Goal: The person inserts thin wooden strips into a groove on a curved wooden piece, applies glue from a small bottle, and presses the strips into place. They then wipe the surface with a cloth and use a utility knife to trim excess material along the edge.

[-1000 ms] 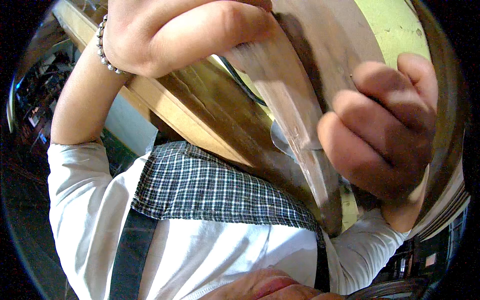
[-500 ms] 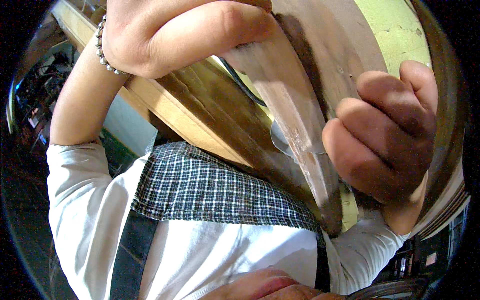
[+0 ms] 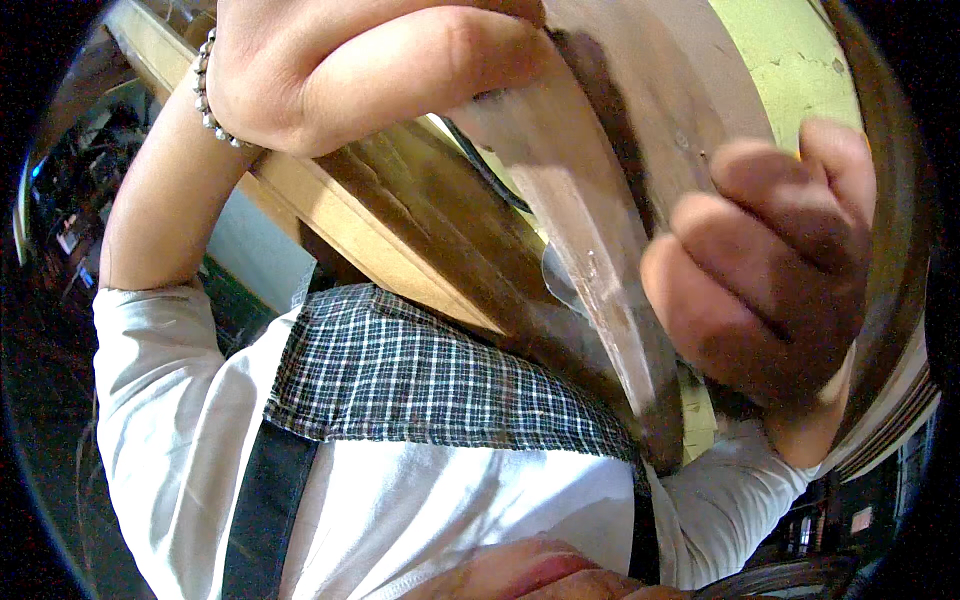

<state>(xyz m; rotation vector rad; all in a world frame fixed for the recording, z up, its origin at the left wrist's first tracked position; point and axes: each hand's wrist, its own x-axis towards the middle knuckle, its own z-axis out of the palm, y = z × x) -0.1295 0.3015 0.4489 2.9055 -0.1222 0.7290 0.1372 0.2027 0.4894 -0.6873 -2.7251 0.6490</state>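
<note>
My left hand (image 3: 400,75), with a beaded bracelet at its wrist, is curled over the upper end of a long tapered light-brown piece (image 3: 585,220) with a shiny, streaked edge. Its fingertips are hidden behind the hand. A wider brown board-like part (image 3: 700,85) with a rounded outline lies behind, a dark gap between the two. My right hand (image 3: 765,265) is closed close in front of that piece's right side, knuckles toward me and slightly blurred. What it holds, if anything, is hidden. A thin clear edge (image 3: 558,278) shows beside the piece.
A wooden beam or bench edge (image 3: 370,250) runs diagonally below my left hand, close to my checked apron (image 3: 430,360). A dark cable (image 3: 485,170) curves near the piece. Behind lies a yellow-green surface (image 3: 795,75). Dark clutter (image 3: 85,200) fills the far left.
My right hand has shifted slightly left and is more blurred. The left hand and the brown piece stay almost in the same place.
</note>
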